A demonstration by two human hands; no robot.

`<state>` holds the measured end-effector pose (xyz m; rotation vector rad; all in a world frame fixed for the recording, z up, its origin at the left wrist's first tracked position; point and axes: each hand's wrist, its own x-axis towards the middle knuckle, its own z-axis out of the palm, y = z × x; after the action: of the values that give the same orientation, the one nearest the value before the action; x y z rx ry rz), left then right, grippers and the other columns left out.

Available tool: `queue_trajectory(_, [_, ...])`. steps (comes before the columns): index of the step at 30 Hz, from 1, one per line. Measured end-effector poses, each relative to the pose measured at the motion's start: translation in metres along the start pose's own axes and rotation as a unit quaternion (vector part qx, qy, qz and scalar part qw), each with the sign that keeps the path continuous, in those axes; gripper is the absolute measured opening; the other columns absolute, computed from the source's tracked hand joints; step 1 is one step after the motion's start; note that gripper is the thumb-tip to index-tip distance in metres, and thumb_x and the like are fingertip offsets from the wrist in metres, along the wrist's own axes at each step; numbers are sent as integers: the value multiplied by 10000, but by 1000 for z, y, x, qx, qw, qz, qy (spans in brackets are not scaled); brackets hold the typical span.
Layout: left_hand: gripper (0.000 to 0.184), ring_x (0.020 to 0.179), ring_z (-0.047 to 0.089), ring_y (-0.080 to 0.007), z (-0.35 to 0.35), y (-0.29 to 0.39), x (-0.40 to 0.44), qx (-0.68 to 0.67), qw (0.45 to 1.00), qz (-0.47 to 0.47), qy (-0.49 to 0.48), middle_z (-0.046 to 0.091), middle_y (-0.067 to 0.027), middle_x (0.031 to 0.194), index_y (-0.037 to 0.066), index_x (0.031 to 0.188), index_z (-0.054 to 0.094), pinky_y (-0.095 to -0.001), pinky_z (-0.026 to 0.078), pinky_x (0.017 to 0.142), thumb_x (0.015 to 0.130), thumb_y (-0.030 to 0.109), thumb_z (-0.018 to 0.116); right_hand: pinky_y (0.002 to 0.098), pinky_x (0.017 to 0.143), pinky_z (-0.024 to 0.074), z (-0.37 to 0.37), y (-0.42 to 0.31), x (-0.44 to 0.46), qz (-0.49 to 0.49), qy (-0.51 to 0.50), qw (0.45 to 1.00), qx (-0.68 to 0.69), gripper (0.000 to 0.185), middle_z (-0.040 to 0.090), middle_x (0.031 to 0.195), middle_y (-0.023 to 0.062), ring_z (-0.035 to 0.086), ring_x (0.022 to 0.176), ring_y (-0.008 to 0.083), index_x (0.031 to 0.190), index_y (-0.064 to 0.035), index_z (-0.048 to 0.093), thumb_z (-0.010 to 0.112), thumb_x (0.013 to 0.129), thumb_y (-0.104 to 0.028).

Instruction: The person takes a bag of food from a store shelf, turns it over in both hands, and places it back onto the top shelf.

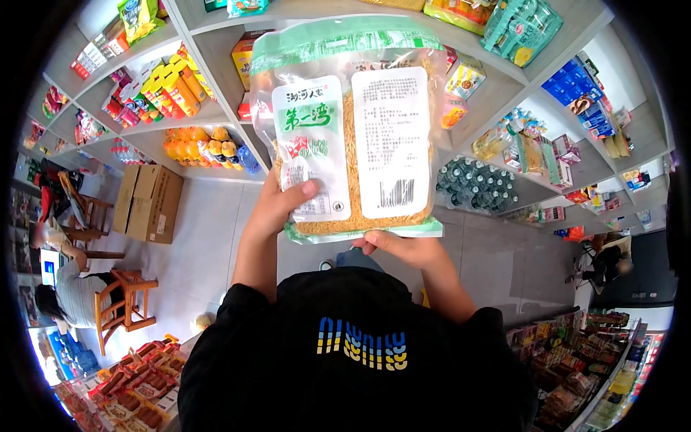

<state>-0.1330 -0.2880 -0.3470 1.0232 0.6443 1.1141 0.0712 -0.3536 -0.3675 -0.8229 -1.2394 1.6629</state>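
Observation:
A large clear plastic bag of golden-brown grains is held up in front of me, with green bands along its top and bottom. Two white printed labels cover much of the side facing me, one with a barcode. My left hand grips the bag's lower left side, thumb pressed flat on the label and the other fingers hidden behind. At the bottom edge, my right hand is closed on the green seam, its fingers partly out of sight.
Shelves of packaged goods surround me. Bottled drinks stand low on the right. On the left are a cardboard box, a wooden chair and a seated person. Packaged sausages lie at lower left.

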Motion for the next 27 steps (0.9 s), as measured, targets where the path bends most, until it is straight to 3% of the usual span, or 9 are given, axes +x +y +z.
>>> queue_trajectory(9, [506, 826, 588, -176, -6, -7, 6, -62, 993, -79, 68, 572, -128, 964, -52, 1122, 418, -264, 463, 717, 736, 227, 589, 283, 584, 509, 2, -3, 6, 1, -31, 999, 22, 289, 573, 919, 128, 594, 783, 189, 1054, 35, 465, 557, 786, -20])
queue_trajectory(16, [506, 830, 588, -182, -12, -11, 7, -67, 992, -78, 76, 572, -134, 961, -54, 1117, 421, -266, 464, 719, 733, 227, 594, 275, 562, 516, 8, -2, 10, 4, -4, 999, 49, 290, 583, 865, 144, 600, 748, 184, 1035, 46, 470, 560, 761, 23])
queue_trajectory(22, [502, 830, 584, -176, -6, -7, 9, -49, 997, -41, 54, 567, -132, 972, -56, 1117, 416, -273, 466, 721, 718, 184, 602, 294, 615, 513, -6, 7, 11, 30, -12, 998, 51, 334, 561, 943, 119, 581, 818, 184, 1074, 28, 455, 566, 759, 19])
queue_trajectory(25, [519, 839, 578, -181, -1, -2, 9, -12, 999, -19, 48, 564, -130, 978, -57, 1119, 415, -282, 464, 729, 698, 170, 617, 325, 662, 506, -19, 8, 13, -17, -56, 997, 45, 437, 549, 990, 121, 566, 866, 199, 1128, 14, 422, 613, 742, -63])
queue_trajectory(27, [535, 852, 571, -189, 3, 0, 10, 1, 999, 8, 38, 562, -134, 981, -57, 1118, 415, -291, 458, 744, 680, 162, 630, 351, 748, 475, -26, 4, 12, 9, -34, 989, 141, 566, 524, 1054, 124, 538, 932, 214, 1185, 6, 379, 647, 718, -166])
